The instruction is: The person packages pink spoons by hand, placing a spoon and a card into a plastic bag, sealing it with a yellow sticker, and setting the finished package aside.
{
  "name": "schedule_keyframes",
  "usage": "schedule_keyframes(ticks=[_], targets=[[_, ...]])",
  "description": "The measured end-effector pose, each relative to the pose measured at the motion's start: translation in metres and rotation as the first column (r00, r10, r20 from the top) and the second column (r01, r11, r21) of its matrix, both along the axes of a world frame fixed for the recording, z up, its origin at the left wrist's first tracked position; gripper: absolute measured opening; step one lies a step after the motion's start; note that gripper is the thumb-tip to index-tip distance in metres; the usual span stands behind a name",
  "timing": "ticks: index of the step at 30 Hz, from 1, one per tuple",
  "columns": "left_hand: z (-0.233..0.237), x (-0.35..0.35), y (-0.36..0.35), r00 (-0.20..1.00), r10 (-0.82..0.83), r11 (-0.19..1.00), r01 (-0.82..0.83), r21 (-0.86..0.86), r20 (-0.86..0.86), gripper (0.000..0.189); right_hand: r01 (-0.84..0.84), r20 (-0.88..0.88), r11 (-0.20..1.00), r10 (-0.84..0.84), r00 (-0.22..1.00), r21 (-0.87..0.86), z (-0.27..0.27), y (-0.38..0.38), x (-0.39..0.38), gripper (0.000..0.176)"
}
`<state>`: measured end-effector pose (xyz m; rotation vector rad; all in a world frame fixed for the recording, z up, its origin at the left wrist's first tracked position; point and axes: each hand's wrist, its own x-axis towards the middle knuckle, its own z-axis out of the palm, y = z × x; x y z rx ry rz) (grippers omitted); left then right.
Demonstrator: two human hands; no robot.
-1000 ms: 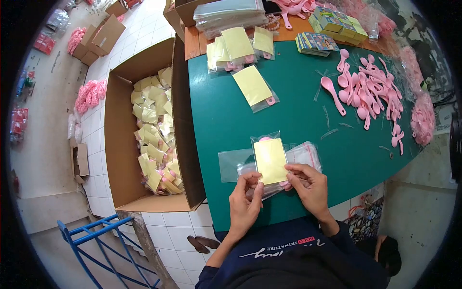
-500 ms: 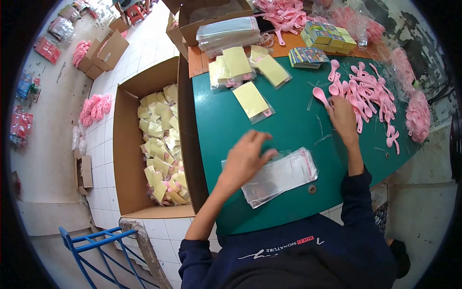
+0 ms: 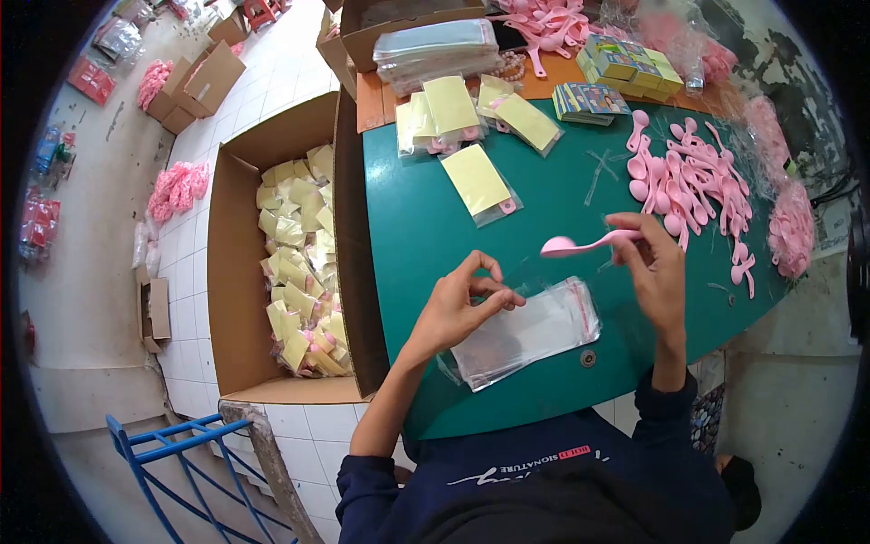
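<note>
A pink spoon point(image 3: 580, 245) is pinched by its handle in my right hand point(image 3: 654, 267), held above the green table with its bowl pointing left. My left hand point(image 3: 467, 304) is over the left part of a stack of clear plastic bags point(image 3: 535, 331); its thumb and fingertips come together, and what they hold, if anything, is too small to name. Beyond my right hand lies a pile of pink spoons point(image 3: 693, 177). Several packed bags with yellow cards point(image 3: 476, 181) rest at the back left of the table.
A large cardboard box point(image 3: 227, 272) full of packed bags stands left of the green table point(image 3: 544, 204). Card stacks point(image 3: 589, 102), more clear bags point(image 3: 435, 50) and pink bundles point(image 3: 788, 227) lie around the table's far side. A blue metal frame point(image 3: 172, 449) is at lower left.
My right hand has lifted a spoon off the pile and moved it toward me, above the table. My left hand's fingers have drawn together over the clear bags.
</note>
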<state>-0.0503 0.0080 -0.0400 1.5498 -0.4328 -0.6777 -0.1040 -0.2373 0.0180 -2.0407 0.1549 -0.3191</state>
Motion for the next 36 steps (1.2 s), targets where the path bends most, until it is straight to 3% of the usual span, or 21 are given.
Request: schedule_keyframes(ticks=[1,7,13,16,17,19,21,22,25,28,29,30,31,32,34,36], targets=[[-0.002,-0.002,0.001,0.999,0.009,0.999,-0.01,-0.032,-0.036,0.018,0.058,0.025,0.997,-0.06,0.998,0.053,0.006,0.012,-0.002,0.014],[0.0,-0.004,0.002,0.995,0.05,0.996,-0.057,-0.073,-0.091,0.023,0.002,-0.035,0.999,0.0,0.999,0.053,0.008,0.013,-0.007,0.015],[0.006,-0.008,-0.004,0.983,0.003,0.998,-0.013,-0.054,-0.182,0.034,-0.18,0.011,0.981,0.181,0.983,-0.072,0.008,0.02,-0.007,0.019],[0.005,-0.012,-0.009,0.993,-0.023,0.993,0.01,-0.118,-0.115,0.033,-0.31,-0.163,0.951,0.305,0.938,-0.01,0.016,0.025,-0.005,0.021],[0.005,-0.013,-0.01,0.997,-0.027,0.99,0.016,-0.142,-0.077,0.032,-0.342,-0.136,0.939,0.335,0.932,-0.031,0.018,0.028,-0.004,0.022],[0.01,-0.01,-0.007,0.994,-0.11,0.993,0.109,0.042,0.024,0.029,-0.403,-0.081,0.912,0.397,0.914,-0.078,0.02,0.034,-0.003,0.023],[0.017,-0.009,-0.003,0.98,-0.171,0.976,0.154,0.157,0.103,0.03,-0.332,-0.036,0.943,0.331,0.943,-0.012,0.015,0.037,-0.003,0.021],[0.016,-0.009,-0.002,0.98,-0.167,0.982,0.156,0.107,0.107,0.03,-0.299,-0.015,0.954,0.299,0.954,0.02,0.014,0.037,-0.001,0.021],[0.017,-0.013,0.002,0.987,-0.119,0.992,0.122,-0.021,0.105,0.029,-0.666,0.06,0.732,0.679,0.732,-0.146,0.025,0.032,0.018,0.016],[0.04,-0.016,0.008,0.997,-0.025,0.995,0.032,-0.091,0.079,0.027,-0.674,0.154,0.737,0.672,0.724,-0.046,0.014,0.006,0.074,0.017],[0.037,-0.017,0.012,0.98,-0.034,0.983,0.069,-0.172,0.197,0.025,-0.564,0.111,0.826,0.561,0.82,-0.01,0.007,-0.02,0.103,0.023],[0.039,-0.018,0.019,0.971,-0.115,0.973,0.153,-0.175,0.21,0.025,-0.325,0.008,0.941,0.327,0.945,-0.09,-0.005,-0.049,0.137,0.029],[0.043,-0.018,0.027,0.955,-0.194,0.955,0.236,-0.178,0.225,0.025,0.023,0.226,0.909,0.079,0.971,-0.416,-0.037,-0.088,0.177,0.035],[0.048,-0.018,0.031,0.932,-0.27,0.932,0.316,-0.18,0.241,0.025,0.17,0.145,0.851,-0.112,0.983,-0.496,-0.034,-0.105,0.197,0.041],[0.051,-0.022,0.033,0.928,-0.317,0.896,0.361,-0.26,0.197,0.026,0.134,-0.098,0.675,-0.294,0.951,-0.726,-0.074,-0.181,0.253,0.047],[0.048,-0.027,0.033,0.933,-0.322,0.871,0.358,-0.337,0.161,0.026,0.199,-0.106,0.681,-0.379,0.919,-0.705,-0.087,-0.182,0.259,0.043]])
